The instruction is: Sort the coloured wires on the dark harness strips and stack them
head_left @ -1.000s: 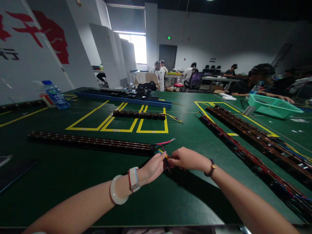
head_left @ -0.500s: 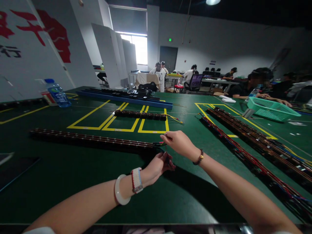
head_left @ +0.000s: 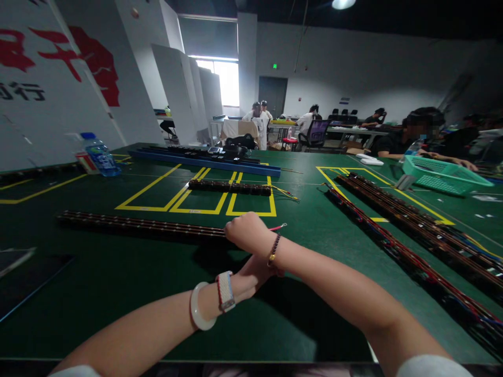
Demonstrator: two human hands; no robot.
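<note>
A long dark strip (head_left: 137, 225) of joined blocks lies across the green table (head_left: 118, 283) in front of me. My right hand (head_left: 245, 231) reaches across to the strip's right end, fingers curled down over it. A red wire (head_left: 278, 228) pokes out to the right of that hand. My left hand (head_left: 254, 275) lies just below, under my right wrist, so its fingers are hidden. That wrist carries a white bangle and a banded watch; a bead bracelet is on the right wrist.
A shorter strip (head_left: 230, 186) lies in yellow-taped boxes further back, with a blue rail (head_left: 204, 160) behind it. Several long wired strips (head_left: 393, 225) run along the right. A water bottle (head_left: 101, 155) stands far left, a green basket (head_left: 444, 178) far right. People sit at tables beyond.
My right hand left the wires at my left hand, lifted, then swung left and came down closed on the strip's end. It now crosses over my left hand, which barely moved.
</note>
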